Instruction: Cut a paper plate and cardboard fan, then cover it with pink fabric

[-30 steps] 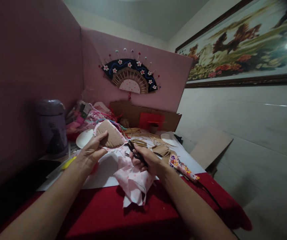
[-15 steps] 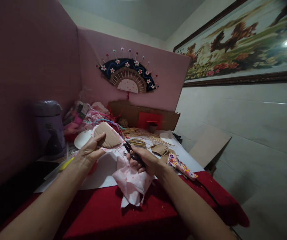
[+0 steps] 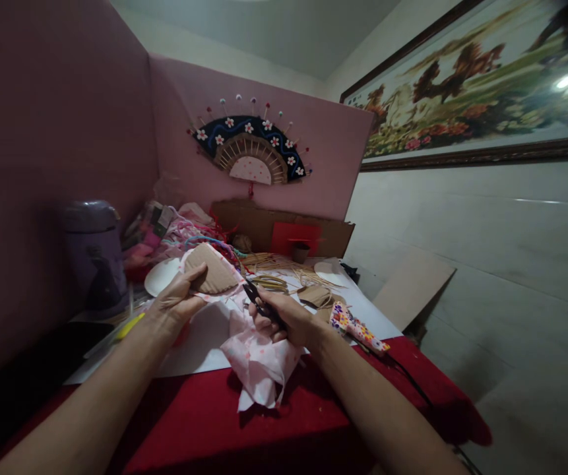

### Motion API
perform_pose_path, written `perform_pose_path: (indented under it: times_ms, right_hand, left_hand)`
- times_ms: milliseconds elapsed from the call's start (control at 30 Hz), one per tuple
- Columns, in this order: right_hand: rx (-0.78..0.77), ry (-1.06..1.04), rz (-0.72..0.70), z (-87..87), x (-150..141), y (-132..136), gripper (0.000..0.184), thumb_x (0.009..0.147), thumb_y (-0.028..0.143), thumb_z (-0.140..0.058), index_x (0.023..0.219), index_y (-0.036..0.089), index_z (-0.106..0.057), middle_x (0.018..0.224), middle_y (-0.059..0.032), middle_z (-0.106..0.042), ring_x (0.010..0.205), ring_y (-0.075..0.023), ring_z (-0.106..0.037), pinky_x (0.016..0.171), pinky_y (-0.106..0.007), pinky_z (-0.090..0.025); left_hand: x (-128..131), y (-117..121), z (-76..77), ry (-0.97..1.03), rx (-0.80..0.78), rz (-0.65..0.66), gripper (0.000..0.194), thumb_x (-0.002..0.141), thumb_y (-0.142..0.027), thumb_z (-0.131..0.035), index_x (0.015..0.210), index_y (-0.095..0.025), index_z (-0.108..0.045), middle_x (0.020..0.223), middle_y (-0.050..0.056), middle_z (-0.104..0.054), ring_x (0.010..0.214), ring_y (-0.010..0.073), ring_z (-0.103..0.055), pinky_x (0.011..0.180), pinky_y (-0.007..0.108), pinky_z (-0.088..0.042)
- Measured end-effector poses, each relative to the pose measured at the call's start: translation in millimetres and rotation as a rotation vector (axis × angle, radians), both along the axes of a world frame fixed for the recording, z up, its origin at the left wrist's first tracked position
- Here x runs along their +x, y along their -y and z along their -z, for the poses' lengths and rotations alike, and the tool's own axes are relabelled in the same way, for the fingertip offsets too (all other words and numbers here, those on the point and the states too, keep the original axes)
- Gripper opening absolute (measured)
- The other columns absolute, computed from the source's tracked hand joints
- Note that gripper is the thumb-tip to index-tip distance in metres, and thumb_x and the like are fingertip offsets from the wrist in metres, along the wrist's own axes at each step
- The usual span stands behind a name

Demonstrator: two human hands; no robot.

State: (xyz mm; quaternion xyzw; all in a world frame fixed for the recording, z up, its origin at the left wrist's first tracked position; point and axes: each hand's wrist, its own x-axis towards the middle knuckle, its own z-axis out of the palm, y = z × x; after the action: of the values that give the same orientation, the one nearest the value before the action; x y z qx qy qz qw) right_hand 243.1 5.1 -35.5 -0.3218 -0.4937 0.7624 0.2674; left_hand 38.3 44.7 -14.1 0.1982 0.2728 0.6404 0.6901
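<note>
My left hand (image 3: 185, 291) is closed on a rounded cardboard piece (image 3: 214, 265), thumb across its bare brown face. White cloth with pink dots wraps over its edge. My right hand (image 3: 280, 315) grips a pair of black scissors (image 3: 258, 298), whose tips meet the cloth edge at the piece's right corner; whether the blades are apart I cannot make out. Below both hands hangs crumpled pink-dotted cloth (image 3: 262, 369), draped from the white sheet onto the red tablecloth (image 3: 189, 415).
At right lies a flower-patterned glue gun (image 3: 357, 328) with a black cord. Cardboard scraps (image 3: 315, 295), thin sticks (image 3: 268, 262) and a brown cup (image 3: 300, 252) sit behind. On the left stand a purple flask (image 3: 96, 257) and piled craft materials (image 3: 185, 231). A decorated fan (image 3: 251, 142) hangs on the pink panel.
The view has shifted slightly, moving the scene a little leftward. Both hands keep their holds on the cardboard piece and the scissors, with almost no visible movement.
</note>
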Motion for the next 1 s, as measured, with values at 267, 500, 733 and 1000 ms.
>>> perform_pose_path:
  times_ms: [267,500,733,1000]
  right_hand:
    - [-0.025,0.002,-0.002,-0.1,0,0,0.044,0.092,0.056,-0.032,0.082,0.016,-0.05,0.053,0.0074,-0.034,0.037,-0.0043,-0.019,0.032,-0.013,-0.011]
    - [-0.044,-0.032,-0.001,0.6,0,0,0.042,0.09,0.055,-0.036,0.082,0.016,-0.05,0.054,0.0072,-0.035,0.039,-0.0041,-0.019,0.032,-0.012,-0.011]
    - [-0.002,-0.122,0.0,3.0,-2,0,0.041,0.089,0.056,-0.04,0.083,0.016,-0.051,0.055,0.0072,-0.036,0.039,-0.0038,-0.022,0.033,-0.013,-0.01]
    - [0.014,-0.164,0.006,3.1,-4,1,0.041,0.086,0.057,-0.045,0.083,0.016,-0.051,0.054,0.0079,-0.035,0.038,-0.0033,-0.019,0.033,-0.014,-0.009]
  left_hand:
    - [-1,-3,2.5,0.018,-0.021,0.011,0.038,0.081,-0.003,-0.055,0.116,-0.018,-0.06,0.078,0.007,-0.074,0.068,0.0255,-0.072,0.067,0.045,-0.059]
    - [2,1,-0.8,0.012,0.053,0.008,0.032,0.083,-0.003,-0.051,0.11,-0.016,-0.064,0.072,0.005,-0.073,0.06,0.0205,-0.071,0.067,0.04,-0.06]
    - [6,12,-7.0,-0.002,0.162,0.007,0.028,0.084,-0.002,-0.048,0.105,-0.011,-0.065,0.073,0.008,-0.074,0.061,0.0183,-0.07,0.07,0.037,-0.059]
    - [8,14,-3.6,-0.012,0.221,0.038,0.031,0.082,-0.002,-0.053,0.109,-0.011,-0.064,0.08,0.01,-0.074,0.065,0.0201,-0.071,0.071,0.038,-0.059]
